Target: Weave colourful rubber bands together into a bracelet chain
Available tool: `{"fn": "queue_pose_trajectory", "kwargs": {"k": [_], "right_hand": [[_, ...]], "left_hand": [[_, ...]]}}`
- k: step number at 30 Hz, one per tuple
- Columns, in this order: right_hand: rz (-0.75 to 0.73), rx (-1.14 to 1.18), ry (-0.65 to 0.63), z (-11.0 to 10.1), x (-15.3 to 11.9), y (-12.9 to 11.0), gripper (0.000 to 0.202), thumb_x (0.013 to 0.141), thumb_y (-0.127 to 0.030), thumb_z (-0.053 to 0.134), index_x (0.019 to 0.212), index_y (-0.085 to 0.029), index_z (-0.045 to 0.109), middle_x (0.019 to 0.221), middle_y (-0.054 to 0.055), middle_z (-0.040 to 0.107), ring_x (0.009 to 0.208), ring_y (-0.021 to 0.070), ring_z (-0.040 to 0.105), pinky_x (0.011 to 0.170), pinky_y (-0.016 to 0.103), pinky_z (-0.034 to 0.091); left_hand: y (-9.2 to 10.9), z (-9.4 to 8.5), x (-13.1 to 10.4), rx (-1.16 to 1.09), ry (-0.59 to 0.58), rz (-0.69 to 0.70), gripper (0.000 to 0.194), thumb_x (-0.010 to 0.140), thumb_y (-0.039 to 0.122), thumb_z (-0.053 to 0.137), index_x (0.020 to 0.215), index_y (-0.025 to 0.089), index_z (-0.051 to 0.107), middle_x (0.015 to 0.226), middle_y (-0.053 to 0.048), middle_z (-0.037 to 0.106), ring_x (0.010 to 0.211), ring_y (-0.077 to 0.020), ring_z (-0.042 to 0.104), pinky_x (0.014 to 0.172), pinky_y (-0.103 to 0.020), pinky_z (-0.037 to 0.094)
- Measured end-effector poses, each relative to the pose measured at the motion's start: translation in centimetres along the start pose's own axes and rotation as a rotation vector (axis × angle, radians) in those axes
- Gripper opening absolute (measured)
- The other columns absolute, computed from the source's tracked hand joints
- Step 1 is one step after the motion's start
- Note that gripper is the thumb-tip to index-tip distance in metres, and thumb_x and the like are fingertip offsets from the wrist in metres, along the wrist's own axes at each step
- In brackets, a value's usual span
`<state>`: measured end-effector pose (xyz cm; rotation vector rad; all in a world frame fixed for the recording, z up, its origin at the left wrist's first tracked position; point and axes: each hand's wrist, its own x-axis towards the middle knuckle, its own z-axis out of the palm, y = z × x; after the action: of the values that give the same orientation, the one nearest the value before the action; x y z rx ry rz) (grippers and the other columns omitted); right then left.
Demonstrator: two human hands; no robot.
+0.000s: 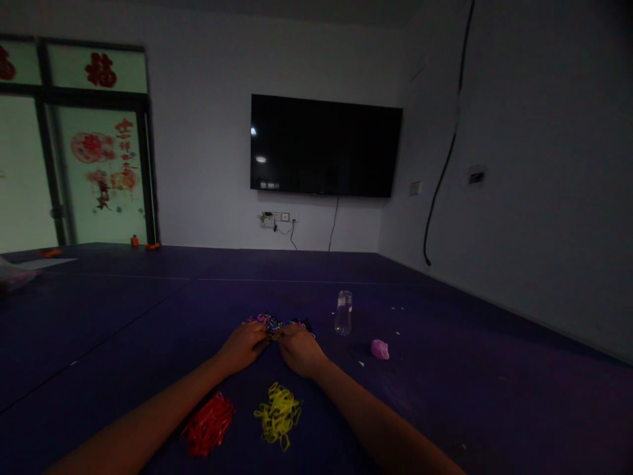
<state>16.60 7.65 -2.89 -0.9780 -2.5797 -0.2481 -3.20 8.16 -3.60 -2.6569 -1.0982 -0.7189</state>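
Observation:
A mixed heap of small multicoloured rubber bands [267, 321] lies on the dark purple tabletop. My left hand [247, 344] reaches the heap's near left side with its fingers curled in and closed. From the right, my right hand [301, 348] meets it there, thumb and fingers pinched together. A few bands show between the fingertips, though the exact pieces are too dark and small to make out. Nearer to me, a pile of red rubber bands [210, 424] lies by my left forearm, and a pile of yellow rubber bands [279, 414] sits between my forearms.
A clear plastic bottle [343, 314] stands upright beyond my right hand, with a crumpled pink lump [380, 349] to its right. White scraps dot the purple table [148, 316]. Small orange objects [151, 247] are at the far left edge. A television [326, 146] hangs on the wall.

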Motion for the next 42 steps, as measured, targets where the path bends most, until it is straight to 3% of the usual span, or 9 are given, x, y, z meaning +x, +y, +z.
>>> {"fn": "queue_pose_trajectory", "kwargs": {"k": [9, 22, 31, 34, 38, 42], "right_hand": [[-0.051, 0.008, 0.01, -0.2, -0.1, -0.2, 0.023, 0.085, -0.014, 0.045, 0.093, -0.016, 0.066, 0.092, 0.009, 0.066, 0.091, 0.0191, 0.057, 0.081, 0.029, 0.04], [-0.042, 0.011, -0.008, -0.2, 0.0, -0.2, 0.026, 0.089, -0.015, 0.04, 0.096, -0.015, 0.065, 0.097, 0.009, 0.067, 0.095, 0.0196, 0.057, 0.084, 0.03, 0.04], [-0.036, 0.033, 0.022, 0.0, 0.0, 0.0, 0.023, 0.088, -0.014, 0.044, 0.089, -0.015, 0.067, 0.095, 0.009, 0.068, 0.094, 0.0194, 0.058, 0.084, 0.03, 0.041], [0.035, 0.176, 0.125, 0.2, -0.1, 0.2, 0.022, 0.085, -0.014, 0.047, 0.081, -0.018, 0.069, 0.094, 0.008, 0.069, 0.092, 0.0181, 0.06, 0.083, 0.029, 0.043], [0.292, 0.624, 0.297, 0.7, 0.1, 0.5, 0.023, 0.078, -0.017, 0.048, 0.069, -0.018, 0.069, 0.075, 0.004, 0.071, 0.076, 0.0166, 0.063, 0.07, 0.025, 0.046], [0.465, 1.104, 0.104, 1.0, 0.4, 0.3, 0.026, 0.069, -0.021, 0.043, 0.05, -0.016, 0.061, 0.047, 0.002, 0.061, 0.044, 0.0131, 0.054, 0.043, 0.021, 0.036]], "left_hand": [[-0.1, 0.1, -0.1, 0.049, 0.033, -0.024, 0.017, 0.087, 0.017, 0.052, 0.076, 0.017, 0.064, 0.082, -0.005, 0.061, 0.081, -0.0194, 0.055, 0.072, -0.03, 0.04], [0.1, -0.2, 0.1, 0.019, -0.009, 0.009, 0.017, 0.086, 0.013, 0.053, 0.094, 0.02, 0.066, 0.088, -0.005, 0.061, 0.086, -0.0192, 0.054, 0.073, -0.029, 0.04], [0.1, -0.2, 0.1, -0.007, 0.01, -0.005, 0.015, 0.087, 0.015, 0.051, 0.085, 0.018, 0.065, 0.083, -0.005, 0.06, 0.083, -0.0199, 0.054, 0.073, -0.03, 0.041], [0.1, -0.3, 0.0, -0.016, 0.007, -0.013, 0.016, 0.089, 0.016, 0.05, 0.087, 0.018, 0.065, 0.086, -0.006, 0.06, 0.084, -0.0205, 0.055, 0.073, -0.031, 0.041], [0.1, -0.5, -0.1, -0.046, -0.003, 0.018, 0.018, 0.09, 0.019, 0.049, 0.096, 0.02, 0.065, 0.091, -0.006, 0.061, 0.087, -0.0201, 0.054, 0.076, -0.03, 0.041], [0.0, -0.5, -0.3, -0.062, 0.03, 0.035, 0.023, 0.094, 0.025, 0.044, 0.087, 0.018, 0.065, 0.084, -0.006, 0.059, 0.082, -0.0189, 0.053, 0.073, -0.029, 0.041]]}}
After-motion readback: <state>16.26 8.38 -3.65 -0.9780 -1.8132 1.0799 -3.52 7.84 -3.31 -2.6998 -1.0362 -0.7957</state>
